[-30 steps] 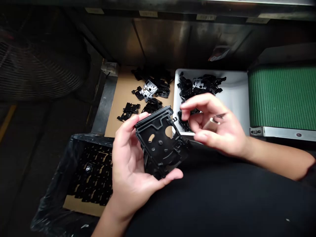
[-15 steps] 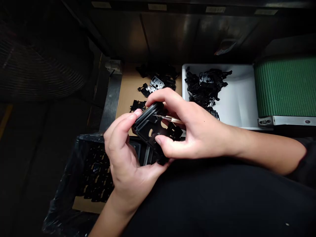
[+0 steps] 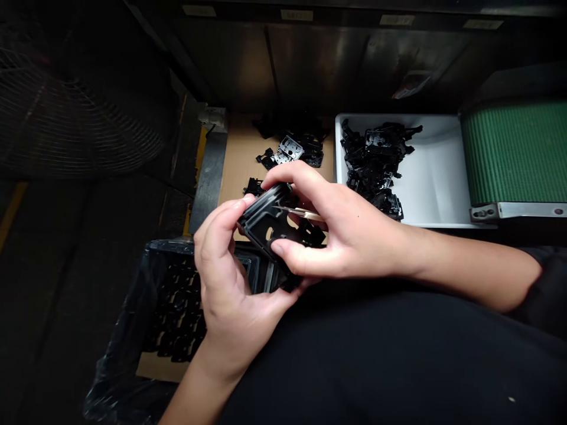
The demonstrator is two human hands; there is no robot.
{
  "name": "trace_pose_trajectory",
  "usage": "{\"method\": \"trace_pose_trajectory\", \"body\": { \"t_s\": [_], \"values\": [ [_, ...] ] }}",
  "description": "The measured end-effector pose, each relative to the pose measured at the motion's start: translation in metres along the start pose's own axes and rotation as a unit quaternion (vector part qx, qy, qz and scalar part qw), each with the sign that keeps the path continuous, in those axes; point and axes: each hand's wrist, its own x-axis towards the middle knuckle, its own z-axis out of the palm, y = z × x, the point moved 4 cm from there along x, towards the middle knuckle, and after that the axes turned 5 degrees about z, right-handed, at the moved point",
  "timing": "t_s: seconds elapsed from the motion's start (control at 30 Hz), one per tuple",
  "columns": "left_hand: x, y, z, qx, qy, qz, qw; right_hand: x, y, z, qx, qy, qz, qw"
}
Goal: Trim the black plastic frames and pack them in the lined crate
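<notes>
A black moulded plastic part (image 3: 261,227) with slots and a raised edge is held tilted between both hands. My left hand (image 3: 230,277) is closed around its left and lower edges. My right hand (image 3: 336,230) grips the same part, thumb on its face and index finger over the top edge. A slim, pointed metal tool with a pale handle (image 3: 305,213) lies in my right palm, its tip over the part's face; whether it is a blade or tweezers I cannot tell. The fingers behind the part are hidden.
A bin lined with clear plastic (image 3: 117,348) holds rows of black parts and cardboard at lower left. Black parts (image 3: 290,147) lie heaped on a brown board (image 3: 234,159). More fill a white tray (image 3: 438,177) beside a green conveyor belt (image 3: 514,153). A large fan (image 3: 84,118) stands left.
The whole scene has shifted slightly right in view. Both hands keep their hold on the black part, and the metal tool stays in my right hand.
</notes>
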Motion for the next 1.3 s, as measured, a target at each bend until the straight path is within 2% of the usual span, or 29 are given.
{"method": "trace_pose_trajectory", "body": {
  "t_s": [0.1, 0.23, 0.47, 0.7, 1.03, 1.3],
  "values": [
    [0.001, 0.0, -0.003, -0.011, 0.003, -0.002, 1.0, 0.001, -0.001, 0.001, 0.01, -0.007, -0.006, 1.0],
    [0.005, 0.001, -0.006, -0.025, -0.006, 0.001, 1.0, -0.001, -0.001, -0.003, 0.074, -0.014, -0.022, 0.997],
    [0.015, 0.005, -0.01, -0.122, -0.01, 0.01, 0.992, -0.013, 0.016, -0.019, 0.12, 0.067, -0.044, 0.989],
    [0.017, 0.005, -0.004, -0.136, -0.027, -0.019, 0.99, -0.026, 0.032, -0.027, 0.159, 0.013, -0.054, 0.986],
    [0.026, 0.002, 0.002, -0.13, -0.062, -0.009, 0.989, -0.016, 0.041, -0.032, 0.228, 0.045, -0.058, 0.971],
    [0.029, 0.0, 0.001, -0.126, -0.037, -0.008, 0.991, -0.016, 0.038, -0.036, 0.224, 0.029, -0.106, 0.968]
  ]
}}
